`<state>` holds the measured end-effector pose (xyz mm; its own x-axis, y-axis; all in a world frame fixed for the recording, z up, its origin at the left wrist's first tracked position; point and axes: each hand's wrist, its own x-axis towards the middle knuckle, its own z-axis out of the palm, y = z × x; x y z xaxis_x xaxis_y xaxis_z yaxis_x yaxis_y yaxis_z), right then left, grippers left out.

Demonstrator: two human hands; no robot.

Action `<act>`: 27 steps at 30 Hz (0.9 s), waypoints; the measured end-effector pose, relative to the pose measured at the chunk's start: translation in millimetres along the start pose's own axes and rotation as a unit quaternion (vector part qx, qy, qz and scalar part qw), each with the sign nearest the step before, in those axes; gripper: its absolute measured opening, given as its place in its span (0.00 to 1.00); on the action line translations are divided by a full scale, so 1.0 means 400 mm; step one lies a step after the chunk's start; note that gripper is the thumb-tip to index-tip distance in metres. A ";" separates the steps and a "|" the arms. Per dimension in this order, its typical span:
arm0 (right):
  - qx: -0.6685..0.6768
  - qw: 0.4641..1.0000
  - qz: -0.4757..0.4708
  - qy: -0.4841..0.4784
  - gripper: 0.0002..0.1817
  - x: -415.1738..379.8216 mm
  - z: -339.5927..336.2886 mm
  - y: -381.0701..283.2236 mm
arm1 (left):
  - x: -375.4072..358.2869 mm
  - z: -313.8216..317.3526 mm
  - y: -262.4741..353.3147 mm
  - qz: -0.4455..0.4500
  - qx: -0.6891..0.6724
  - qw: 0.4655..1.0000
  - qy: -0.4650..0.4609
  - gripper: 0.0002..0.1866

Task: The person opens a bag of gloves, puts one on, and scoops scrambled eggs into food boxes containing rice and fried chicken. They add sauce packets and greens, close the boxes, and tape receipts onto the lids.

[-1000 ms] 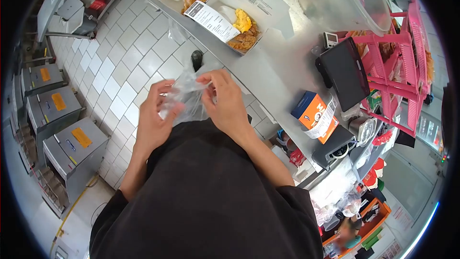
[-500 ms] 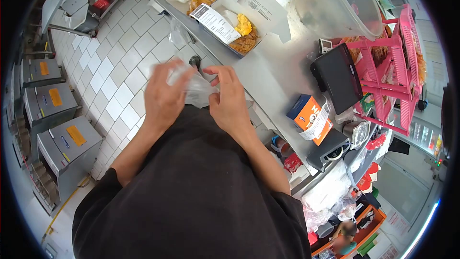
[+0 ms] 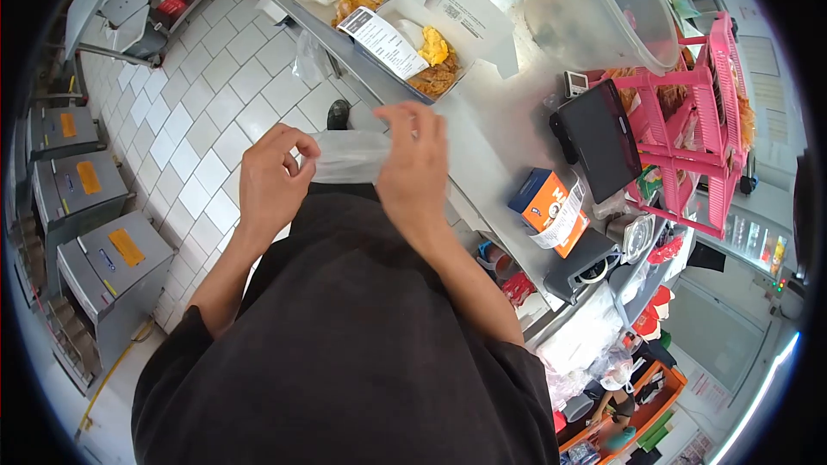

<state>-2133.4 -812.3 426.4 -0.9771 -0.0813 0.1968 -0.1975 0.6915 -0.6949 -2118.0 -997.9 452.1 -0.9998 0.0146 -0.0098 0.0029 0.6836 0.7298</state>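
Observation:
Between my two hands a clear plastic bag [image 3: 349, 155] is stretched flat in front of my dark shirt. My left hand [image 3: 277, 170] pinches its left end between thumb and fingers. At the other end is my right hand [image 3: 413, 165], back toward the camera and fingers curled over the plastic, slightly blurred. On the steel counter [image 3: 482, 133] ahead, two open takeaway boxes [image 3: 465, 21] hold rice, scrambled egg [image 3: 433, 46] and browned fried meat [image 3: 438, 79]. A printed receipt [image 3: 383, 41] lies across the boxes.
A large translucent tub [image 3: 594, 13], pink rack [image 3: 689, 120], black tablet [image 3: 599, 138] and orange-blue carton [image 3: 551, 211] stand on the counter to the right. Grey cabinets [image 3: 116, 258] line the left over white floor tiles [image 3: 207, 129]. A person [image 3: 613, 422] is at lower right.
The bag, crumpled before, is now drawn out flat between my hands. My left hand has shifted slightly left and down, and my right hand's fingers have turned upward.

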 end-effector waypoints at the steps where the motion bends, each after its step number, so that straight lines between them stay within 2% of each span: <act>1: 0.012 0.999 -0.027 -0.018 0.29 -0.003 0.019 -0.006 | -0.005 0.016 -0.010 0.031 -0.045 0.998 0.006 0.10; 2: 0.010 0.999 -0.026 -0.018 0.29 -0.005 0.030 -0.022 | -0.013 0.025 -0.015 0.059 -0.090 0.994 0.012 0.10; 3: 0.053 0.997 -0.050 -0.010 0.31 -0.005 0.034 -0.051 | -0.026 0.026 0.001 0.130 -0.108 0.986 -0.007 0.11; 4: 0.098 0.992 -0.074 -0.004 0.32 -0.008 0.037 -0.067 | -0.041 0.021 0.008 0.126 -0.109 0.986 -0.007 0.11; 5: 0.041 0.994 -0.100 -0.019 0.36 -0.009 0.054 -0.045 | -0.056 0.014 0.015 0.147 -0.089 0.985 -0.003 0.11; 6: 0.040 0.994 -0.100 -0.020 0.36 0.004 0.050 -0.031 | -0.064 0.004 0.023 0.171 -0.069 0.983 0.002 0.11; 8: -0.013 0.999 0.001 -0.032 0.38 0.029 0.016 0.007 | -0.056 -0.035 0.021 0.083 -0.023 0.996 0.038 0.09; 9: -0.014 0.999 -0.003 -0.033 0.38 0.041 -0.001 0.016 | -0.033 -0.049 -0.002 0.013 -0.031 0.999 -0.005 0.08; 10: -0.014 0.998 0.039 -0.054 0.39 0.049 -0.016 0.019 | -0.011 -0.063 -0.030 -0.059 -0.039 0.996 -0.049 0.08; 11: -0.015 0.994 0.083 -0.075 0.40 0.051 -0.023 0.019 | -0.002 -0.053 -0.068 -0.069 -0.128 0.989 -0.036 0.08; 12: -0.014 0.994 0.081 -0.072 0.40 0.048 -0.015 0.020 | -0.018 -0.046 -0.040 -0.065 -0.127 0.989 -0.035 0.08; 13: 0.019 0.994 0.066 -0.081 0.41 0.041 0.000 0.025 | -0.047 -0.027 0.014 0.078 -0.127 0.988 0.046 0.11; 14: 0.052 0.993 0.054 -0.095 0.42 0.025 0.012 0.025 | -0.067 -0.010 0.050 0.213 -0.128 0.961 0.124 0.14; 15: 0.051 0.992 0.058 -0.098 0.42 0.009 0.021 0.020 | -0.068 0.011 0.052 0.306 -0.016 0.949 0.074 0.16; 16: 0.077 0.992 0.000 -0.104 0.41 -0.001 0.033 0.013 | -0.059 0.040 0.040 0.391 0.098 0.915 0.027 0.18; 17: 0.105 0.987 -0.060 -0.108 0.40 -0.004 0.040 0.009 | -0.042 0.076 0.016 0.349 0.047 0.936 0.018 0.20; 18: 0.106 0.986 -0.065 -0.107 0.40 0.001 0.044 0.010 | -0.020 0.083 0.002 0.350 0.050 0.935 0.022 0.20; 20: 0.166 0.975 0.005 -0.147 0.42 0.002 0.041 0.018 | 0.009 0.092 -0.018 0.352 0.074 0.932 -0.031 0.11; 21: 0.165 0.976 0.006 -0.145 0.42 0.001 0.036 0.025 | 0.014 0.095 -0.038 0.342 0.087 0.926 -0.136 0.09; 22: 0.174 0.977 0.018 -0.120 0.42 0.009 0.030 0.032 | 0.026 0.108 -0.061 0.346 0.087 0.925 -0.135 0.09; 24: 0.184 0.979 0.026 -0.089 0.41 0.021 0.020 0.022 | 0.054 0.136 -0.094 0.314 -0.054 0.886 -0.336 0.15; 25: 0.124 0.989 0.012 -0.075 0.40 0.018 0.011 0.001 | 0.059 0.146 -0.096 0.319 -0.051 0.884 -0.337 0.15; 26: 0.062 0.996 0.000 -0.061 0.38 0.013 0.006 -0.015 | 0.062 0.159 -0.092 0.239 -0.102 0.916 -0.306 0.18; 27: 0.062 0.997 0.002 -0.055 0.38 0.004 0.008 -0.022 | 0.063 0.170 -0.085 0.156 -0.152 0.937 -0.273 0.22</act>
<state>-2133.6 -820.8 430.7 -0.9794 -0.1611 0.1219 -0.1951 0.5986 -0.7769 -2142.0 -971.2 380.7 -0.7928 0.6072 -0.0523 0.2046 0.3460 0.9157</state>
